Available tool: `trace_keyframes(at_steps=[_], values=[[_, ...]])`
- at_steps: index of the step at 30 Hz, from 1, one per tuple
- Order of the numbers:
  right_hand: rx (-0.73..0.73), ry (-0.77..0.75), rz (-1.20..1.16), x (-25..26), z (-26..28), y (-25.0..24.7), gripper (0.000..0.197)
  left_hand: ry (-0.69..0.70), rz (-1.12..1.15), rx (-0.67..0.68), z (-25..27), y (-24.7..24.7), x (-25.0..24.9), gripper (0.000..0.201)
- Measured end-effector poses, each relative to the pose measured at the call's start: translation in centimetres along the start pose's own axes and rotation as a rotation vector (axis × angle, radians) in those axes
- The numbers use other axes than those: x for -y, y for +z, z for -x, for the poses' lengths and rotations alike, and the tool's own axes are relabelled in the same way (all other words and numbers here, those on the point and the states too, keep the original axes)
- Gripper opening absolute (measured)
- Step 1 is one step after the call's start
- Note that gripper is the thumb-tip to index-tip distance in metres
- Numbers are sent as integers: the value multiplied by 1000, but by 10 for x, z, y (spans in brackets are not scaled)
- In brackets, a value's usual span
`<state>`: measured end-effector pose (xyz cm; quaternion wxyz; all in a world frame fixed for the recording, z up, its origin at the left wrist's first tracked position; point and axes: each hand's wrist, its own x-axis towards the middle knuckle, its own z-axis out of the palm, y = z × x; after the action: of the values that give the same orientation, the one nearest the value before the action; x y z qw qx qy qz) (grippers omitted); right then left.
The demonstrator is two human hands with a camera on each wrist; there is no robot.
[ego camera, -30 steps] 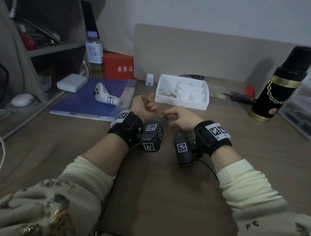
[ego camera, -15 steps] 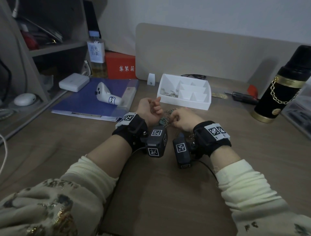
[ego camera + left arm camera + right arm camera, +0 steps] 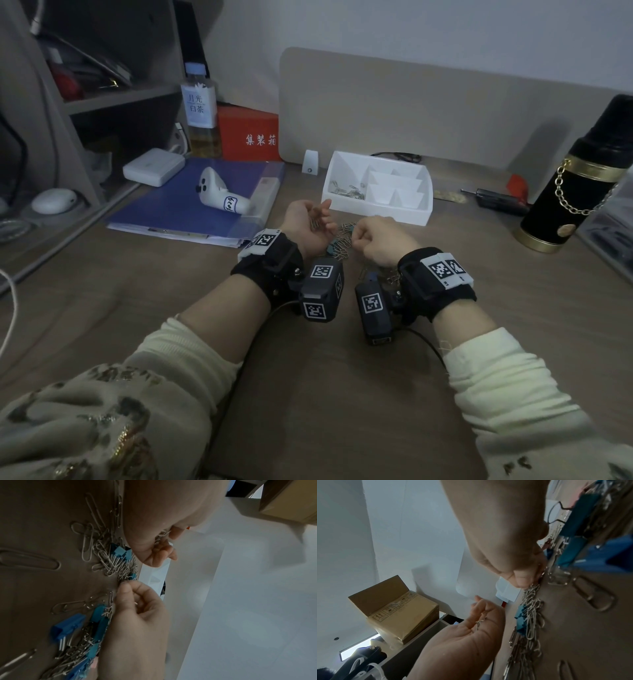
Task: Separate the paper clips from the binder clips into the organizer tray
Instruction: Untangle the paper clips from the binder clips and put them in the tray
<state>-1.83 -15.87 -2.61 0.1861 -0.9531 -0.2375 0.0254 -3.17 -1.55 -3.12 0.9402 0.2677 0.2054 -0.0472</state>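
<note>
Clips lie mixed in a pile on the brown wooden desk [image 3: 342, 377], just in front of the white compartmented organizer tray [image 3: 376, 212]: thin silver wire paper clips [image 3: 89, 543] tangled with blue metal binder clips [image 3: 67, 627]. Your left hand [image 3: 308, 226] is cupped palm-up, cradling a few picked paper clips. Your right hand [image 3: 380, 240] has its fingers [image 3: 126, 589] pinched on a paper clip at the pile. These are light, springy and snag together, so take one by a loop end.
</note>
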Motion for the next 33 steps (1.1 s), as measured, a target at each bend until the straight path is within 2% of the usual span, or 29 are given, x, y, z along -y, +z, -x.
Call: trace_keyframes(at_steps=[6,9,12,15,18,20,22,24,31,33], values=[[-375,-67,-352,13,-2,-7,4,-36,-4,-12,6,9,7,38],[-395,-93,-538,23,-1,-9,2,-105,52,57,11,14,12,33],[-377,-60,-608,27,-1,-6,7,-118,-58,108,8,13,15,29],[-463,-78,-649,25,-5,-5,9,-119,47,80,7,10,15,36],[-542,-76,-586,16,-11,-3,13,-54,162,33,9,9,8,40],[-440,-49,-459,8,-14,2,16,-11,149,5,6,7,3,38],[-244,-11,-261,-2,-16,7,22,5,120,-13,3,6,2,36],[-114,10,-148,-7,-18,11,28,11,87,-16,1,5,3,38],[34,-6,15,1,-22,16,28,19,64,-17,4,6,5,37],[18,9,79,2,-22,15,27,20,57,-9,7,7,6,35]])
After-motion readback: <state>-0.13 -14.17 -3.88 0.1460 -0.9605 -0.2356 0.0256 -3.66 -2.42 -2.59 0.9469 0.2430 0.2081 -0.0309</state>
